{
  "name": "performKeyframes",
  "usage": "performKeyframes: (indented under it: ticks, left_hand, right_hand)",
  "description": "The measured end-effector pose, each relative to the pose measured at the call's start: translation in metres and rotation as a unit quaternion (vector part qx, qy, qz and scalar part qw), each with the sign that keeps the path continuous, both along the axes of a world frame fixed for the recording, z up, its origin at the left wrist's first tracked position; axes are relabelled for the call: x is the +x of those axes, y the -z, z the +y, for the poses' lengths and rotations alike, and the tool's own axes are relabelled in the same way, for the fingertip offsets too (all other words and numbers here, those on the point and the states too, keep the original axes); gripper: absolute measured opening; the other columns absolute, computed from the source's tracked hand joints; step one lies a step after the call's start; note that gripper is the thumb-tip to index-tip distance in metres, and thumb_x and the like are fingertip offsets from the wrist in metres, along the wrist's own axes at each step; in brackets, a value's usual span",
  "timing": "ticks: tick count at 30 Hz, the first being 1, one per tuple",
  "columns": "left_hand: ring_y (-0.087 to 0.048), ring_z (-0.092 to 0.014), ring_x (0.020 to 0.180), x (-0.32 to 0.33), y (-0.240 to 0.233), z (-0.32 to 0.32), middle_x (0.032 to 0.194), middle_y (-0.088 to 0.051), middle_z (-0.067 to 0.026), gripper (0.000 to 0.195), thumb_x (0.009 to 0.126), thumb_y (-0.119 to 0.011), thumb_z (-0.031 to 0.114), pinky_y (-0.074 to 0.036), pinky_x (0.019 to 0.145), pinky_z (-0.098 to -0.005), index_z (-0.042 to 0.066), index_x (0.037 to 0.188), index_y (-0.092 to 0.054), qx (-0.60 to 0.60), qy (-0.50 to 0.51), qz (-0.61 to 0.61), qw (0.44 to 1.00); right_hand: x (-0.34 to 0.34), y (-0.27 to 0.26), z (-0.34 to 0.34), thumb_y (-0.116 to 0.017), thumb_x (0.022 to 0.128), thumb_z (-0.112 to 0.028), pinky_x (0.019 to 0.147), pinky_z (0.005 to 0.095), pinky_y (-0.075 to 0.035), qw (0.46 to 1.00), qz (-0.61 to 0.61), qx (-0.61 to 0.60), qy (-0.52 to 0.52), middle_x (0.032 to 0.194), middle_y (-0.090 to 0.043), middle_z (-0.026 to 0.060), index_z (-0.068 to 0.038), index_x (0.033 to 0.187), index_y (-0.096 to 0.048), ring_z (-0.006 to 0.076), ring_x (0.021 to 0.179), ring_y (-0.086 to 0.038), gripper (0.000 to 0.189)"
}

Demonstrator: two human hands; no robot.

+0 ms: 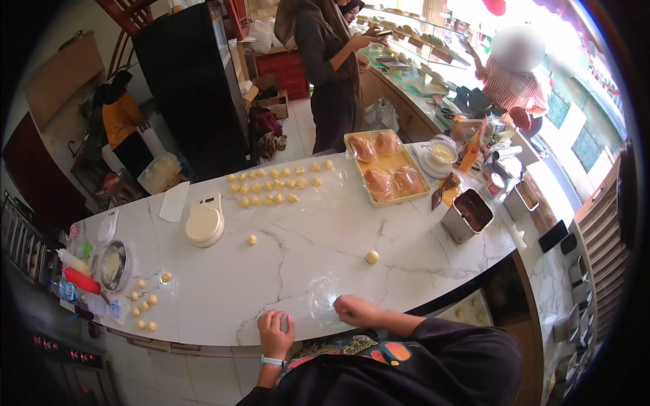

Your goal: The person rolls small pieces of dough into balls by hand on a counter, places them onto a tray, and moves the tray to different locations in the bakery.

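My right hand point(358, 311) is curled low over the marble-patterned counter point(325, 254), beside a shiny smeared patch point(323, 298). Its fingers look slightly blurred, and whatever may be under them is hidden. Near the counter's front edge, my left hand point(275, 330) rests with bent fingers and the thumb apart, holding nothing; a pale band is on its wrist. A smooth dough ball point(372, 257) sits beyond my right hand. Farther left lies a smaller dough piece point(252, 240). Several dough balls point(145, 306) are grouped at the left end.
Rows of dough pieces point(274, 184) lie on plastic sheeting. Behind are a kitchen scale point(205, 223), a tray point(401, 199) of browned bread and a metal tin point(459, 226). Bottles point(81, 280) and a metal bowl point(112, 264) stand left. People point(330, 71) stand beyond the counter.
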State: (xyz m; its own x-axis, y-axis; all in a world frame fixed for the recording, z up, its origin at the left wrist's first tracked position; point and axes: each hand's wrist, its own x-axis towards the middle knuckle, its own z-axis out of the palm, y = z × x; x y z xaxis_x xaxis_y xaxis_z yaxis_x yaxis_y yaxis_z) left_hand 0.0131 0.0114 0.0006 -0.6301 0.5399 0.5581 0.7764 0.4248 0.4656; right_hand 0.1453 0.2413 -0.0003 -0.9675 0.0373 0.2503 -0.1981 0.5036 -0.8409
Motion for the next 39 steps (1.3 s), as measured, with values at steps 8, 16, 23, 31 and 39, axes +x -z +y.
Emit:
performKeyframes:
  ticks: [8,16,23,31,39]
  left_hand:
    - [-0.055,-0.030,0.091,-0.002,-0.001,0.002,0.092,-0.057,-0.0103,0.015,0.076,-0.066,0.012,-0.044,0.083,-0.0414,0.005,0.087,-0.060,-0.011,-0.011,-0.003,1.000]
    - [-0.055,-0.031,0.092,0.001,-0.005,0.001,0.093,-0.057,-0.0116,0.014,0.077,-0.065,0.010,-0.043,0.084,-0.0413,0.004,0.088,-0.060,-0.009,-0.029,-0.017,0.999]
    - [-0.055,-0.029,0.095,-0.001,-0.003,0.001,0.096,-0.057,-0.0092,0.014,0.077,-0.065,0.011,-0.044,0.084,-0.0396,0.006,0.089,-0.060,-0.017,-0.021,-0.020,0.999]
    - [-0.055,-0.030,0.092,0.000,-0.003,0.003,0.095,-0.057,-0.0096,0.013,0.078,-0.065,0.011,-0.043,0.083,-0.0398,0.005,0.088,-0.060,-0.007,-0.026,-0.022,0.999]
    - [-0.055,-0.031,0.092,-0.003,-0.005,-0.004,0.095,-0.057,-0.0106,0.014,0.078,-0.065,0.011,-0.043,0.083,-0.0405,0.004,0.089,-0.060,-0.009,-0.031,-0.027,0.999]
  right_hand:
    - [-0.077,-0.006,-0.014,-0.058,0.079,-0.007,0.074,0.0406,-0.043,0.992,-0.031,0.033,0.121,0.082,-0.055,0.0142,-0.007,0.087,-0.048,0.0344,0.082,-0.054,0.013]
    - [-0.053,-0.019,0.029,-0.060,0.077,-0.005,0.073,0.0403,-0.043,0.962,0.047,0.191,0.191,0.079,-0.054,0.0135,-0.005,0.086,-0.047,0.0334,0.080,-0.054,0.016]
    - [-0.029,-0.010,-0.023,-0.060,0.077,-0.002,0.084,0.0366,-0.045,0.991,-0.008,0.020,0.136,0.088,-0.058,0.0109,-0.004,0.101,-0.045,0.0292,0.093,-0.056,0.028]
    - [-0.017,-0.038,0.009,-0.068,0.080,-0.012,0.077,0.0330,-0.049,0.982,-0.093,-0.016,0.166,0.101,-0.062,0.0107,-0.008,0.126,-0.039,0.0232,0.095,-0.061,0.055]
    - [-0.014,-0.013,-0.023,-0.062,0.081,-0.006,0.080,0.0364,-0.046,0.999,-0.034,-0.025,0.023,0.096,-0.060,0.0111,-0.008,0.098,-0.050,0.0295,0.095,-0.058,0.021]
